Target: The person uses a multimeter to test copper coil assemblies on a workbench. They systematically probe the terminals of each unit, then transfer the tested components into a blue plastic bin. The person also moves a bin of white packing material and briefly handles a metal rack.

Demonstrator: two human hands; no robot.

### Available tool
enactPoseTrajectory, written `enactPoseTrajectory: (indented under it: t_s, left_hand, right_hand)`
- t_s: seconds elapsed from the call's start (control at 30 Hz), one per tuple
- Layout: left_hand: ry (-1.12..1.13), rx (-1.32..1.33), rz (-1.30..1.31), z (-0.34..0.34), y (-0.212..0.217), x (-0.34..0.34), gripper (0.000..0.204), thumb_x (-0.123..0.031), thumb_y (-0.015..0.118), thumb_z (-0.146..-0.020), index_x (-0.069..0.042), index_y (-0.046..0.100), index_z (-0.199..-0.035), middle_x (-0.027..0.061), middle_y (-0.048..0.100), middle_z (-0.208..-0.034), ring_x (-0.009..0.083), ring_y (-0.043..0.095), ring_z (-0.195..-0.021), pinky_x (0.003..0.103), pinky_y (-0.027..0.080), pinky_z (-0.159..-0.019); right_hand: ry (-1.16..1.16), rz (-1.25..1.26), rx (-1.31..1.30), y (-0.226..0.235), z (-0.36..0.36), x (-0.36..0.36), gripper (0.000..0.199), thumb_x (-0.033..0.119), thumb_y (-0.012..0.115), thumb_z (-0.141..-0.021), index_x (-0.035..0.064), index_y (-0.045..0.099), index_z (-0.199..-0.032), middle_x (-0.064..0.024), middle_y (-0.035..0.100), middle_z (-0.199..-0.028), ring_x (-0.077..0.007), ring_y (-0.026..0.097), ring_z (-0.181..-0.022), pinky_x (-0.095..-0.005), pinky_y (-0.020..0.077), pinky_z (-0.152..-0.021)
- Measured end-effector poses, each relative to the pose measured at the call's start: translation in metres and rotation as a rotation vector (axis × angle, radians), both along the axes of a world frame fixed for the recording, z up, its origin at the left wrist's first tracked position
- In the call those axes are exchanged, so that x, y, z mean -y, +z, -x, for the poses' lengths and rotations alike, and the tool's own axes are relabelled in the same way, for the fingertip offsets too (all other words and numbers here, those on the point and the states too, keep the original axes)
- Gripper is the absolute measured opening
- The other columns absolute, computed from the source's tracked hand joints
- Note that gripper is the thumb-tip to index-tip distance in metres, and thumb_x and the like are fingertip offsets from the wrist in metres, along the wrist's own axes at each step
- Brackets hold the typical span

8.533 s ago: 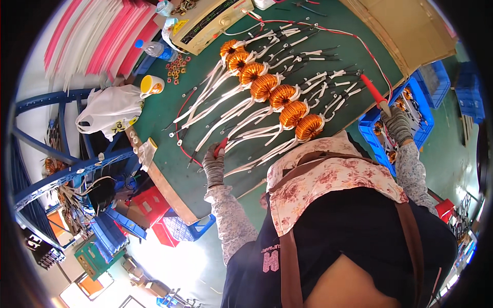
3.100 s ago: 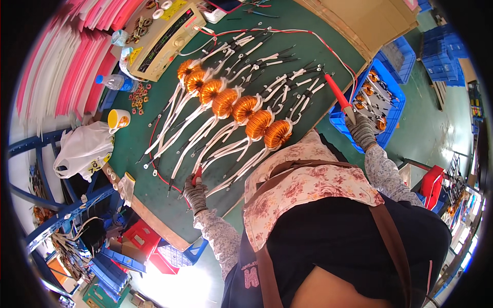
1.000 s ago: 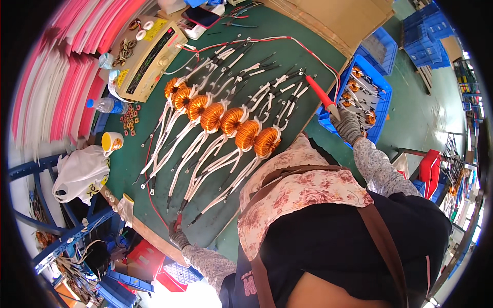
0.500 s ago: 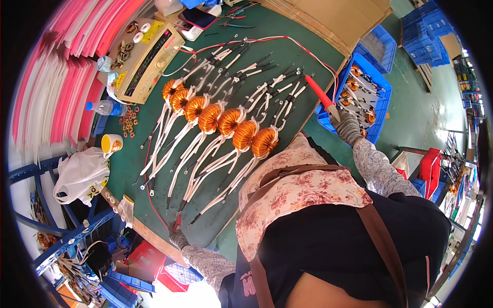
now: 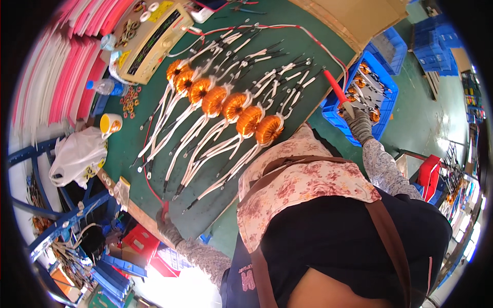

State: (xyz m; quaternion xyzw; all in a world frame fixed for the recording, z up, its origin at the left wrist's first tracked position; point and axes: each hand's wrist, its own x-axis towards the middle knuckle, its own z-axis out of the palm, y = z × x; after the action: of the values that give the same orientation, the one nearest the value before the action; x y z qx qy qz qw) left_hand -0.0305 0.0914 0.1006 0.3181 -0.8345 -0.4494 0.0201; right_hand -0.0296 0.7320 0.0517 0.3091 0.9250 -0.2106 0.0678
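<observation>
Copper-wound ring coils [image 5: 234,106] lie in a slanting row on the green bench, their white leads with black-sleeved ends spread to both sides. My gloved right hand [image 5: 358,124] is closed around a red test probe [image 5: 336,87]; its tip points at the lead ends on the far right side, slightly apart from them. At the bench's near left edge, my gloved left hand [image 5: 168,229] grips a second red probe [image 5: 165,207], mostly hidden by the fingers. Its tip is close to a black lead end; whether they touch, I cannot tell.
A beige bench meter [image 5: 152,47] stands at the far left, with a red-and-white cable [image 5: 267,26] running behind the coils. Nearby are a bottle [image 5: 105,87], a yellow cup [image 5: 110,123] and a white plastic bag [image 5: 79,154]. More coils sit in a blue crate [image 5: 328,115] at right.
My left hand has shifted left, from one bundle of lead ends to the neighbouring one. The right probe has drawn slightly away from the lead ends. The whole view has shifted a little.
</observation>
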Motion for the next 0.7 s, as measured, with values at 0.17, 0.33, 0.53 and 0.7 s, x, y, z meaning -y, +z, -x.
enactPoseTrajectory:
  t_s: [0.17,0.33,0.53,0.7]
  left_hand:
    - [-0.336,-0.087,0.045,0.029,0.014,-0.044,0.025,-0.012,0.057,-0.077,-0.003,0.057,-0.101,0.0072,0.06,-0.091,0.0192,0.055,-0.082,0.029,0.043,-0.076]
    - [-0.857,0.063,0.39,0.041,-0.008,-0.087,0.024,-0.012,0.057,-0.07,-0.01,0.06,-0.094,0.0118,0.06,-0.085,0.03,0.057,-0.081,0.038,0.046,-0.072]
    - [-0.753,0.121,0.259,0.024,-0.037,-0.102,0.028,-0.014,0.06,-0.07,-0.011,0.06,-0.097,0.0127,0.06,-0.086,0.0285,0.058,-0.08,0.037,0.047,-0.073]
    - [-0.825,0.223,0.32,0.019,-0.042,-0.098,0.027,-0.017,0.06,-0.07,-0.011,0.061,-0.097,0.013,0.06,-0.087,0.0285,0.058,-0.08,0.037,0.046,-0.073]
  right_hand:
    - [0.124,-0.074,-0.069,-0.027,-0.009,-0.017,0.039,0.041,0.055,-0.078,0.0066,0.057,-0.097,-0.019,0.059,-0.076,-0.0347,0.057,-0.07,-0.0433,0.0423,-0.063]
    - [0.116,-0.114,0.026,-0.036,-0.008,-0.017,0.041,0.041,0.052,-0.081,0.004,0.056,-0.098,-0.0197,0.059,-0.078,-0.0341,0.057,-0.071,-0.0428,0.043,-0.063]
    - [0.081,-0.136,0.032,-0.034,-0.009,-0.016,0.039,0.036,0.053,-0.082,0.0013,0.056,-0.101,-0.0189,0.06,-0.085,-0.0318,0.057,-0.076,-0.0398,0.0446,-0.067]
    - [0.068,-0.116,0.066,-0.029,-0.005,-0.014,0.039,0.036,0.054,-0.081,0.0002,0.056,-0.099,-0.0184,0.06,-0.084,-0.0307,0.057,-0.075,-0.0393,0.0442,-0.066]
